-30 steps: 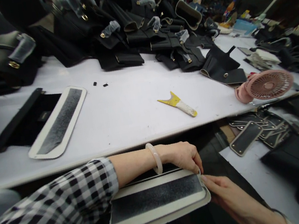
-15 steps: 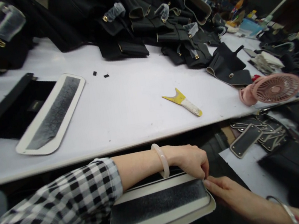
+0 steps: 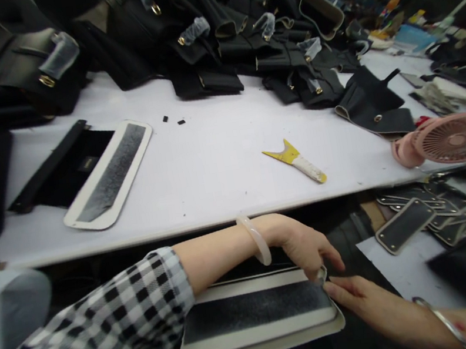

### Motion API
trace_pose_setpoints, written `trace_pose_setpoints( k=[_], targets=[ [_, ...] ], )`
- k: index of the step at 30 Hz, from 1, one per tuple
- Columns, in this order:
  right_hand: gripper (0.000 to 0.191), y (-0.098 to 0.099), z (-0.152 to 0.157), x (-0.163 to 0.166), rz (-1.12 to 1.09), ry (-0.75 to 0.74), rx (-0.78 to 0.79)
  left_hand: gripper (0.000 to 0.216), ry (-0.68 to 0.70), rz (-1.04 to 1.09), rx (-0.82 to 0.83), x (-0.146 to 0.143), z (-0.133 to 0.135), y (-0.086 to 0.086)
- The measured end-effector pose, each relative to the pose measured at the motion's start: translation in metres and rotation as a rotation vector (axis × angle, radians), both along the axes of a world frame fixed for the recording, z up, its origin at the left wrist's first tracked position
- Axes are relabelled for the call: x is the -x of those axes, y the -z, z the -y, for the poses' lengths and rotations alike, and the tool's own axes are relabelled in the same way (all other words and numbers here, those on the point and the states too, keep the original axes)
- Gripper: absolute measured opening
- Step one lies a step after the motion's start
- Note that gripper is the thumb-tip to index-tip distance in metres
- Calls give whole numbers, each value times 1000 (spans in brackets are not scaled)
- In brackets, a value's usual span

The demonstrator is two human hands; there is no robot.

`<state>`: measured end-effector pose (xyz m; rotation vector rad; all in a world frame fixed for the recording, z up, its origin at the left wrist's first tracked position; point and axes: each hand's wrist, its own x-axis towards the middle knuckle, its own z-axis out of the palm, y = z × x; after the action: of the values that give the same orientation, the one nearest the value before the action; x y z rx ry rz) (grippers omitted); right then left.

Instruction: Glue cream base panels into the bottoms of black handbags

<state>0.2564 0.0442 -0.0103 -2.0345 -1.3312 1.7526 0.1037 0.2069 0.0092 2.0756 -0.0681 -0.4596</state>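
A long pale bag panel [image 3: 260,336] with rounded corners and a dark strip along its middle lies in front of me, below the table edge. It appears layered, one piece over another. My left hand [image 3: 303,246], with a white bangle, reaches across to the panel's upper right corner. Its fingers are closed on a small pale bit of edge there, while one finger points outward. My right hand [image 3: 354,297], wearing a silver bracelet, pinches the same corner from the right between thumb and fingers. The fingers partly hide that corner.
On the white table [image 3: 214,171] lie a yellow forked tool [image 3: 296,161], a second pale panel [image 3: 110,174] attached to black material, and two small black bits. A pink fan [image 3: 454,137] stands right. Black bags [image 3: 283,47] crowd the back. Dark metal-edged plates [image 3: 406,226] lie lower right.
My left hand has lifted slightly, and one finger has straightened outward; a pale bit of edge now shows under its fingers. My right hand keeps its pinch. The whole view has shifted a little.
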Motion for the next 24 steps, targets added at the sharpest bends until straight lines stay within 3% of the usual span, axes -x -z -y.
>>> trace_pose_setpoints(
  k=[4,8,13,15,18,22,24],
  targets=[
    [44,3,2,6,-41,-5,-103,75,-326,-39,-226,38,7,-17],
    [53,10,7,13,-21,98,-248,65,-634,36,-326,82,36,-17],
    [51,7,19,22,-390,337,-184,48,-1017,89,-444,121,84,-8],
    [49,9,21,19,-514,418,-162,46,-1102,91,-489,129,98,-4],
    [55,24,12,7,-498,450,-148,41,-1182,110,-550,132,109,2],
    [68,61,-24,-1,-376,237,-30,30,-1227,174,-588,115,110,9],
    [61,80,-47,8,-350,146,5,24,-1221,226,-580,101,108,13]
  ],
)
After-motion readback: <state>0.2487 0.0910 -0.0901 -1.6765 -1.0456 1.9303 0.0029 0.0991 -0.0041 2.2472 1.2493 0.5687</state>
